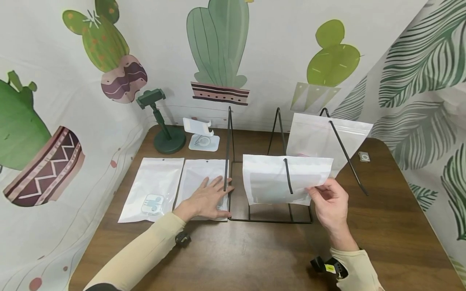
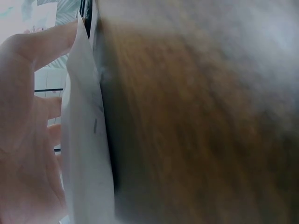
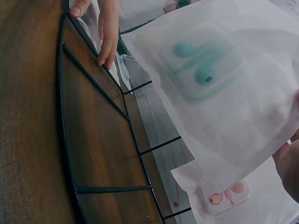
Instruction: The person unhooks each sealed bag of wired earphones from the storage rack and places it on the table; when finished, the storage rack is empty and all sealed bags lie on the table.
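Across the middle of the frame stands one black rack (image 1: 269,221) with three prongs (image 1: 347,156), on one brown table (image 1: 247,250). Four white pouches are in view, two hung and two lying flat. Right of centre, the front pouch (image 1: 267,178) hangs on the middle prong; the right hand (image 1: 332,204) pinches its lower right edge, and the right wrist view shows one set of green earphones (image 3: 201,60) inside. Behind it, the rear pouch (image 1: 309,135) hangs on the right prong, with one set of pink earphones (image 3: 226,196). Left of the rack, the left hand (image 1: 207,198) rests palm down, fingers spread, on the inner pouch (image 1: 193,173), whose contents I cannot tell. Beside that, toward the left, lies the outer pouch (image 1: 156,173) with one clear case (image 1: 152,204). Two stands are at upper left of the table, one green stand (image 1: 169,139) and one white stand (image 1: 204,142); one small gadget (image 1: 364,157) lies at right. Four potted cacti are printed on the cloth (image 1: 160,40) behind.
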`<action>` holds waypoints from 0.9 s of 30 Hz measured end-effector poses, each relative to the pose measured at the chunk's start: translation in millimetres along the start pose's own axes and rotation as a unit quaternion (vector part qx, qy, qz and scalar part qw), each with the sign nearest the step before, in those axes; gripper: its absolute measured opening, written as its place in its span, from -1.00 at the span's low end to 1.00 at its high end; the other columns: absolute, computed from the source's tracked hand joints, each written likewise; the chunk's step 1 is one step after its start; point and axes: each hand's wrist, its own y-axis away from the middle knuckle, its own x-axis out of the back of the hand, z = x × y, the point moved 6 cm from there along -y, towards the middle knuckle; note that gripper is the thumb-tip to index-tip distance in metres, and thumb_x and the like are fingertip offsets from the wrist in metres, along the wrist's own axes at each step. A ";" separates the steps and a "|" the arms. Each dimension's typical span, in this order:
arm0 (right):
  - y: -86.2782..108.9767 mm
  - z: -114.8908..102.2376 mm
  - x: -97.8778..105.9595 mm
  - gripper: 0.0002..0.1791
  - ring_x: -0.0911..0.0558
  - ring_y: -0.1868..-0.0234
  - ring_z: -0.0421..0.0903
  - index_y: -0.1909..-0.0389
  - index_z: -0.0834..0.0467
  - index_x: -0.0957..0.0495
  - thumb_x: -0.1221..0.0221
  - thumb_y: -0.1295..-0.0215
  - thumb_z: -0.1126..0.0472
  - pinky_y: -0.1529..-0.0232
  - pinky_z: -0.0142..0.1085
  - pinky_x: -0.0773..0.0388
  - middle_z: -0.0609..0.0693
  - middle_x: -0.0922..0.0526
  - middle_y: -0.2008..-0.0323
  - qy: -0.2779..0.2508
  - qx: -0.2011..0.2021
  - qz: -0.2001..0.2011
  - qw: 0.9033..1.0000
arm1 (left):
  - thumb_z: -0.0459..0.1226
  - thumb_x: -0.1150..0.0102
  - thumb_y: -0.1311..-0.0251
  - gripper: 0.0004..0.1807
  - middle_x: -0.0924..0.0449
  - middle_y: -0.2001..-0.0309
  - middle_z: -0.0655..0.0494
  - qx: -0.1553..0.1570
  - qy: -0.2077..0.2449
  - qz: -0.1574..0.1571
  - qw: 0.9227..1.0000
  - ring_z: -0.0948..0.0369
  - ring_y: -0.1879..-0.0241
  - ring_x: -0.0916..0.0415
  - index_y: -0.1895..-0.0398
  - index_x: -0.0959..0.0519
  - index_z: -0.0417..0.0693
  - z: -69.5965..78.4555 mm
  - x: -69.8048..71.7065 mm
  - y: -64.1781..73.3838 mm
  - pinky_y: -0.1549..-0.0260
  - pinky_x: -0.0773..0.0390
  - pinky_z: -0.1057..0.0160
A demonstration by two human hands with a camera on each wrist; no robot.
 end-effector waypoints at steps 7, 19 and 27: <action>2.9 -3.0 0.6 -0.63 -0.73 0.16 -0.15 0.22 0.56 -0.53 -0.01 0.05 0.87 0.09 -0.41 -0.64 0.05 -0.74 0.18 0.008 0.003 -0.009 1.000 | 0.47 0.01 -0.03 0.01 0.10 -0.57 0.15 0.006 -0.004 -0.006 1.000 -0.03 -0.53 0.10 -0.51 -0.14 0.22 -1.0 -0.4 0.8 -0.39 0.06 -0.32; 8.4 -6.6 1.1 -0.66 -0.72 0.12 -0.14 0.20 0.56 -0.53 -0.04 0.01 0.84 0.06 -0.40 -0.63 0.06 -0.73 0.13 0.019 0.007 -0.028 0.999 | 0.46 -0.02 -0.02 0.01 0.10 -0.57 0.17 0.010 0.003 -0.004 1.000 -0.01 -0.53 0.11 -0.50 -0.16 0.22 -0.9 -1.3 1.5 -0.39 0.07 -0.31; 11.9 -7.0 2.6 -0.61 -0.72 0.14 -0.16 0.21 0.55 -0.53 0.01 0.05 0.88 0.07 -0.42 -0.63 0.04 -0.74 0.15 0.022 0.007 -0.027 0.999 | 0.46 -0.03 -0.02 0.01 0.08 -0.57 0.18 0.010 0.001 -0.001 1.000 -0.01 -0.53 0.10 -0.50 -0.17 0.22 -0.3 -1.2 1.5 -0.39 0.06 -0.31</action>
